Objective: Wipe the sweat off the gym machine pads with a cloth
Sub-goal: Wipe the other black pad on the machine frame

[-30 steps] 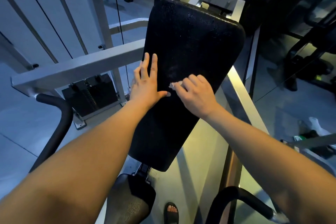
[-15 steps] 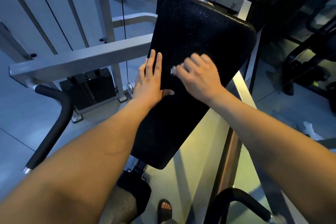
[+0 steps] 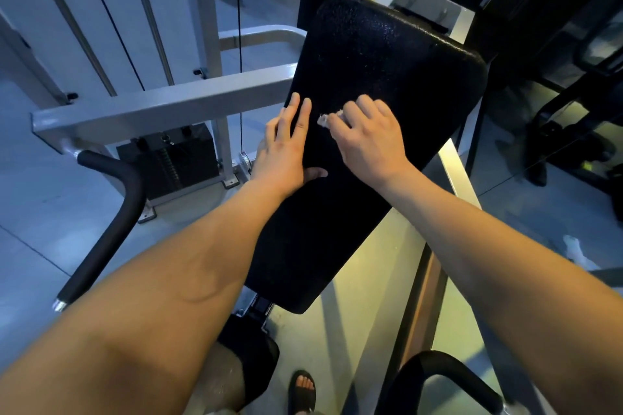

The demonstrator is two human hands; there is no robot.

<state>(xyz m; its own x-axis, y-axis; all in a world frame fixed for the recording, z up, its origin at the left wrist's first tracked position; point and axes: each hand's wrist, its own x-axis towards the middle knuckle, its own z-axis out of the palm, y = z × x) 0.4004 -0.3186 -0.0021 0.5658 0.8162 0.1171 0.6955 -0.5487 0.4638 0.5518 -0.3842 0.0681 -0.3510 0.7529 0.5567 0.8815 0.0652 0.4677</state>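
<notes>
While the left hand (image 3: 286, 148) lies flat on the left edge of the black pad (image 3: 387, 61), fingers (image 3: 296, 114) straight and close together, thumb spread onto the padding, the right hand (image 3: 367, 138) is down on the pad just beside it, fingers curled round a small white cloth (image 3: 324, 119). Only a scrap of it peeks out past the fingertips, mid-pad. A grey frame bar (image 3: 161, 108) meets the pad's left side, with the weight stack (image 3: 172, 162) below it and a curved black handle (image 3: 111, 212) nearer.
</notes>
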